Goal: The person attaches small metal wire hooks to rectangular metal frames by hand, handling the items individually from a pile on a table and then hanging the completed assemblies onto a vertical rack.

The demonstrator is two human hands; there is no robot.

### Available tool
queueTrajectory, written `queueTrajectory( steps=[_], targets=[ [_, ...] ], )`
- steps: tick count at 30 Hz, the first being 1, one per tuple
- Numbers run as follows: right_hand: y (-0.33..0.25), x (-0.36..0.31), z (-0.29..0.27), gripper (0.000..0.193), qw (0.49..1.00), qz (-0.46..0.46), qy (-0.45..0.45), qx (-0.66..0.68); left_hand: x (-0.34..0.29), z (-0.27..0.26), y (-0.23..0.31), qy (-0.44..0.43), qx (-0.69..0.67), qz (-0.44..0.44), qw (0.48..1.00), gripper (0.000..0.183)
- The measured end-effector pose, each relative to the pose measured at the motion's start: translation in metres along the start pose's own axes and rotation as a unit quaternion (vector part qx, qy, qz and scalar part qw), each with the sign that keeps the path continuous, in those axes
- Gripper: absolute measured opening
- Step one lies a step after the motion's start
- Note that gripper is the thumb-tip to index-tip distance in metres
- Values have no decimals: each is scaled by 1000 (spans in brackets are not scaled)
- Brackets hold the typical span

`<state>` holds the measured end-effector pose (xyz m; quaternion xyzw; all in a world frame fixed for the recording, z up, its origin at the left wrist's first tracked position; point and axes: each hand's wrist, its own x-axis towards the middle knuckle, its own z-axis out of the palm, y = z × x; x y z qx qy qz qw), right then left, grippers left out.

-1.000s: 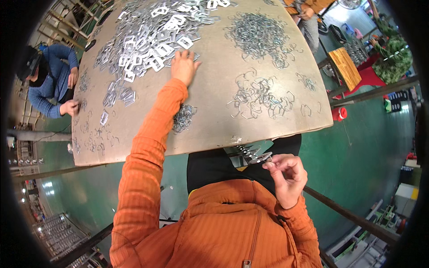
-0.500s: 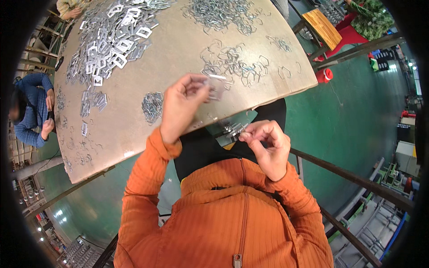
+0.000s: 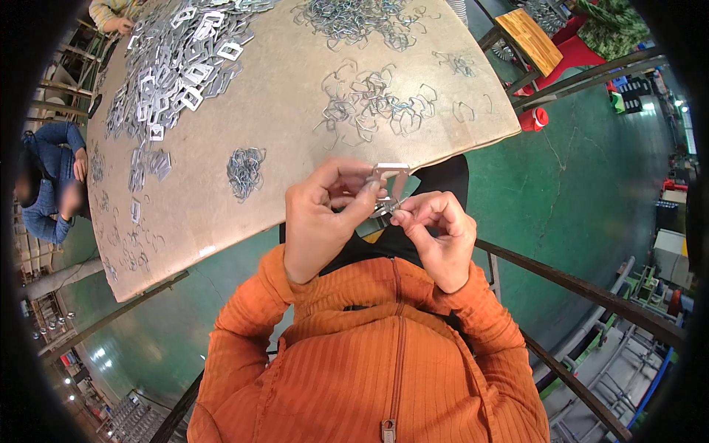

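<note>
Over the table's near edge, my left hand (image 3: 323, 214) grips a flat metal frame (image 3: 394, 169) with a rectangular opening, pinched between thumb and fingers. Just to its right, the thumb and fingers of my right hand (image 3: 443, 232) pinch a small wire piece (image 3: 396, 205) against the lower end of the frame. Whether the wire passes through the frame I cannot tell. Fingers partly hide both parts. Beyond the hands lies a scatter of bent wire rings (image 3: 377, 102). A small tight heap of wire rings (image 3: 245, 174) sits to the left of my left hand.
A big pile of metal frames (image 3: 185, 66) covers the table's (image 3: 288, 111) far left, and more wire rings (image 3: 354, 22) lie at the far side. One co-worker in blue (image 3: 52, 177) sits at the left edge. A red container (image 3: 533, 119) stands beyond the right corner.
My left hand has come toward me and right with the metal frame, which is now beside my right hand. My right hand has barely moved.
</note>
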<state>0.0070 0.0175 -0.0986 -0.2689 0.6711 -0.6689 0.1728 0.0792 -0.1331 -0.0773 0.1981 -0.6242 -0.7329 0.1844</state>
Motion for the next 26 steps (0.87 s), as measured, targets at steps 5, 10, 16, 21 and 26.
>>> queueTrajectory(
  steps=[5,10,16,21,26],
  targets=[
    [5,1,-5,16,999,5,8,-49,-4,5,-9,-9,70,47,996,14],
    [1,24,-28,21,989,-4,-26,-148,-1,1,-26,-22,123,47,991,15],
    [38,148,-65,16,948,-103,-22,-302,8,-1,-54,-49,132,36,989,18],
    [91,242,-43,44,870,-160,-81,-460,19,2,-68,-66,140,32,987,18],
    [100,260,-19,68,772,-12,-180,-609,28,-5,-92,-82,152,39,984,17]
  ],
)
